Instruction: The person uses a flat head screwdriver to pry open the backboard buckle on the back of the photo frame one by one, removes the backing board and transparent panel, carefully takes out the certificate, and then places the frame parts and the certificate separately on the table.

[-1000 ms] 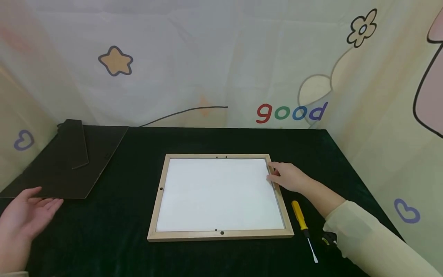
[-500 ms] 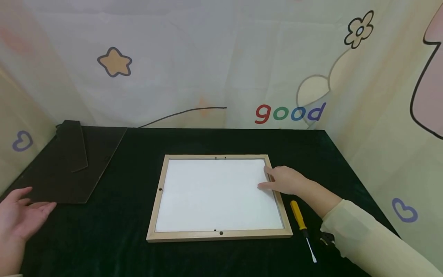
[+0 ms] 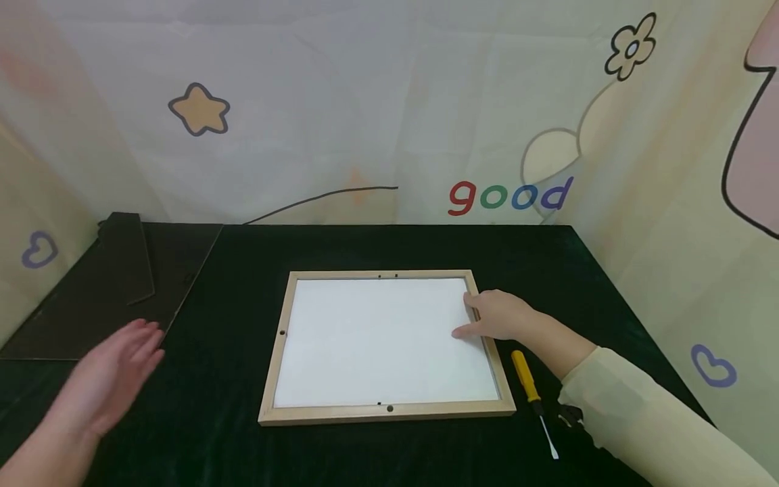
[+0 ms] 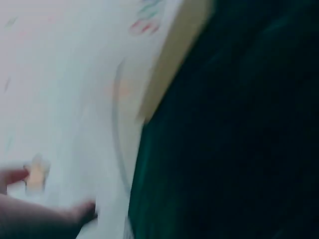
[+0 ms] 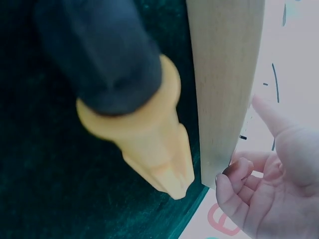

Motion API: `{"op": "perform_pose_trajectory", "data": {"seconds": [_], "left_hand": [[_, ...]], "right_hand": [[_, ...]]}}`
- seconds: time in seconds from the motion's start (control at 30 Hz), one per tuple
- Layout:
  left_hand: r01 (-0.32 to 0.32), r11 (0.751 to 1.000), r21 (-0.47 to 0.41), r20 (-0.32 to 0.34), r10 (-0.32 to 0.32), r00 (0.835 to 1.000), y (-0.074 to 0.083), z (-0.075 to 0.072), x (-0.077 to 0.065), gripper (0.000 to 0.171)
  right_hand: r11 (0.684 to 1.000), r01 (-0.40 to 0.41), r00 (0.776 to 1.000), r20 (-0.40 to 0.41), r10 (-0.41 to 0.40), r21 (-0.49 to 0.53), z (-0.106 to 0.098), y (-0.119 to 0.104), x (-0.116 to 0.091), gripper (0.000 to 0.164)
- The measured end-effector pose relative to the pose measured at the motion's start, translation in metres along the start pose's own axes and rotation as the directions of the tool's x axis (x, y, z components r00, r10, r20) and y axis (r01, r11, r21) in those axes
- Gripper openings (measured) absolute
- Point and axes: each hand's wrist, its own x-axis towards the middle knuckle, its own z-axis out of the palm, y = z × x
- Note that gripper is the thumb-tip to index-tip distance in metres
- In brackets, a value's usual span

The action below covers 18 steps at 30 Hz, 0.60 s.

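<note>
A pale wooden picture frame (image 3: pixel 389 410) lies in the middle of the dark green cloth, with a white sheet (image 3: pixel 377 341) filling its inside. My right hand (image 3: pixel 502 314) reaches over the frame's right side; its thumb is stretched onto the white sheet and a fingertip sits at the inner edge. The right wrist view shows the other fingers (image 5: pixel 244 186) loosely bent beside the wood. At the left, my left hand (image 3: pixel 115 379) is in the air with relaxed fingers, overlapping the near edge of a black backing board (image 3: pixel 67 318) that has an easel leg (image 3: pixel 128 260) on it.
A yellow-handled screwdriver (image 3: pixel 526 375) lies right of the frame, under my right forearm, its flat tip toward me. Beside my sleeve is a small dark object (image 3: pixel 571 414). A printed curtain (image 3: pixel 341 101) closes off the back and sides of the table.
My left hand has come away from the backing board's near edge and swung right. My right thumb has spread further onto the white sheet. Frame and screwdriver stay in place.
</note>
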Motion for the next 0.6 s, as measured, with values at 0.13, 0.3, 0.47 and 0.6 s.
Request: {"op": "perform_pose_trajectory", "data": {"seconds": [0.13,0.3,0.47,0.6], "left_hand": [[-0.256,0.632,0.732,0.293,0.048,0.955,-0.013,0.057,-0.011,0.074],[-0.415,0.146,0.898,0.422,-0.024,0.906,-0.031,0.091,-0.011,0.088],[-0.464,0.062,0.884,0.468,-0.074,0.881,-0.038,0.097,-0.008,0.092],[-0.491,0.007,0.871,0.490,-0.083,0.868,-0.036,0.098,-0.007,0.092]], "right_hand": [[1.000,-0.012,1.000,0.003,0.012,0.005,-0.001,-0.002,0.001,0.086],[1.000,-0.023,1.000,0.014,0.023,0.020,-0.002,-0.003,0.000,0.085],[0.999,-0.019,1.000,0.022,0.019,0.028,-0.003,-0.004,0.000,0.084],[0.998,-0.004,1.000,0.026,0.003,0.057,-0.004,-0.003,0.000,0.082]]}}
